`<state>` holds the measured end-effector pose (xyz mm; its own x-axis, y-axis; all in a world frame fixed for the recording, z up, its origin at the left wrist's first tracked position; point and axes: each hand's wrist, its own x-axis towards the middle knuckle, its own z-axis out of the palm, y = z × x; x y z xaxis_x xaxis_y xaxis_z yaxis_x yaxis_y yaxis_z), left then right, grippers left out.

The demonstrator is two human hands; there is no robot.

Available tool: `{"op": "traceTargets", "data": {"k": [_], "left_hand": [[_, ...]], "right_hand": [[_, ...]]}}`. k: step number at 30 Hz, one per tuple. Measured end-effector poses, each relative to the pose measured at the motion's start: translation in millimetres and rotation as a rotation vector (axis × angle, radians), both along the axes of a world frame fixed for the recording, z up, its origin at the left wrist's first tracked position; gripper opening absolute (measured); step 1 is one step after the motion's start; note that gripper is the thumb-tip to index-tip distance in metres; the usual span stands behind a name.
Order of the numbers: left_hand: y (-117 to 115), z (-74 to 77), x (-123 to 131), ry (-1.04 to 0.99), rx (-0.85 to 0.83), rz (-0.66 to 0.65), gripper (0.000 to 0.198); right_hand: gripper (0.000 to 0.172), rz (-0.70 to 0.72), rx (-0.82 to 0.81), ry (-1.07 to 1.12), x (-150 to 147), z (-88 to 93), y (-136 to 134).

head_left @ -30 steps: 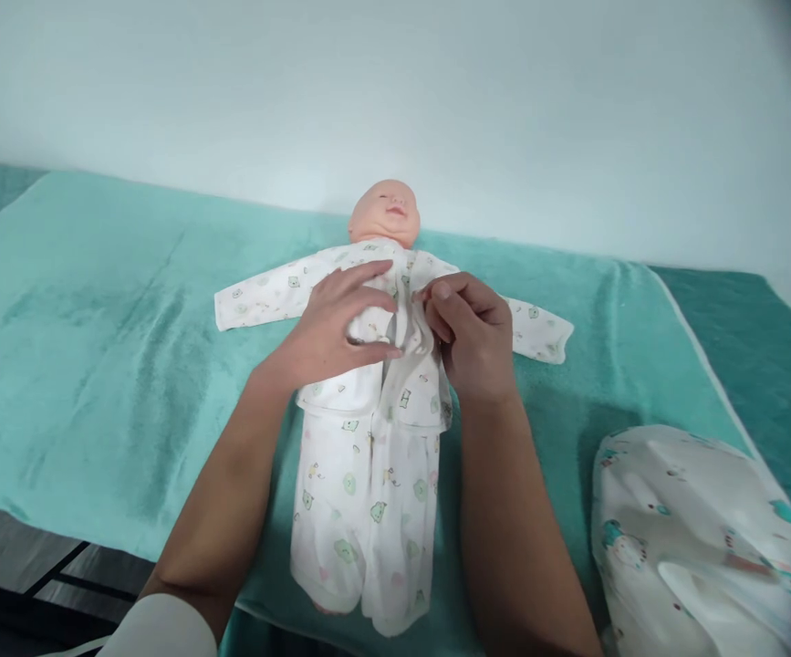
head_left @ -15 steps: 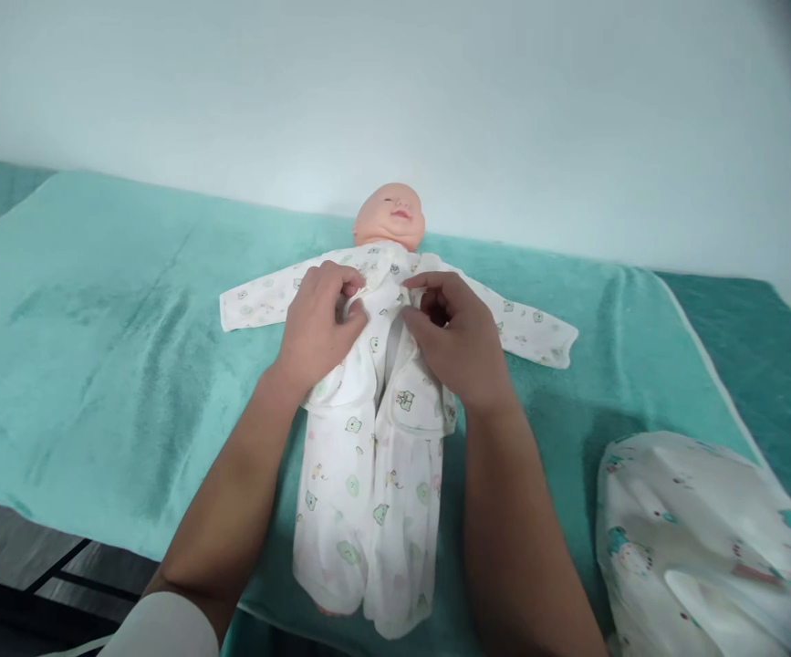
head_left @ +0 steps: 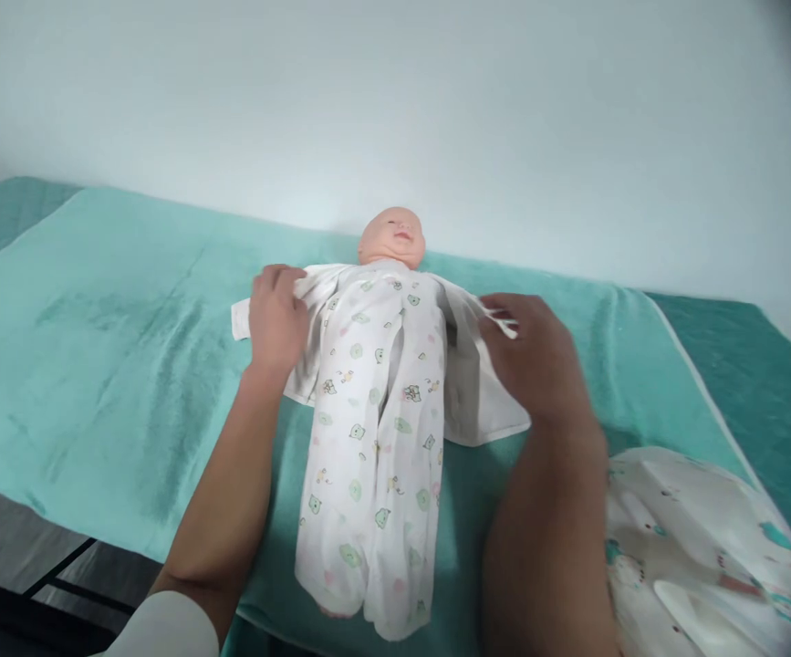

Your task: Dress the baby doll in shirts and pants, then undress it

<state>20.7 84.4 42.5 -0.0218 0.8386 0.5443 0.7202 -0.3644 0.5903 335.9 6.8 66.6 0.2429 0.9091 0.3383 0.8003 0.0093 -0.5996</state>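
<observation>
A baby doll (head_left: 393,235) lies on its back on a teal towel (head_left: 108,365), dressed in white clothes with small green prints (head_left: 374,411). The white jacket over them is spread open to both sides. My left hand (head_left: 275,321) is closed on the jacket's left flap (head_left: 306,292), next to the doll's left sleeve. My right hand (head_left: 530,356) holds the right flap (head_left: 477,401), pulled out flat to the right; it is slightly blurred.
A folded white patterned cloth (head_left: 702,557) lies at the lower right on the towel. A darker teal sheet (head_left: 764,365) covers the surface to the right. A pale wall stands behind. The towel's near edge and a dark floor (head_left: 18,566) show at lower left.
Both hands moved from the middle of the doll's chest out to the sides, drawing the jacket's two flaps apart and baring the printed garment beneath.
</observation>
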Motion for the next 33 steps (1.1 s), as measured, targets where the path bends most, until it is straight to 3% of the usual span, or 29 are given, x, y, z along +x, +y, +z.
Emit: {"op": "traceTargets", "data": {"k": [3,5,12,18,21,24,26,29,33], "left_hand": [[-3,-2.7,13,0.182,0.033,-0.232,0.046],[-3,-3.7,18,0.289,-0.040,-0.256,0.047],[4,-2.8,19,0.463,-0.232,-0.004,0.049],[6,0.9,8,0.383,-0.345,0.166,0.049],[6,2.4,5,0.352,-0.387,0.167,0.049],[7,2.5,5,0.339,-0.394,0.158,0.049],[7,1.9,6,0.331,-0.395,0.157,0.049],[8,1.3,6,0.314,-0.405,0.155,0.049],[8,1.6,4,0.306,-0.423,0.145,0.051]], "right_hand": [[0.042,0.244,0.085,0.032,-31,-9.6,11],[0.046,0.297,0.077,0.051,-42,-16.4,16],[0.060,0.139,0.007,-0.126,-36,-32.6,31],[0.058,-0.110,-0.127,-0.168,1,-43.8,41],[0.052,-0.172,-0.034,-0.116,-3,-31.3,34],[0.045,-0.045,0.073,-0.038,-42,-2.5,34],[0.042,0.159,0.005,-0.064,-80,19.4,44],[0.033,0.455,-0.210,-0.360,-136,43.6,73],[0.035,0.574,-0.469,-0.740,-183,49.9,110]]}}
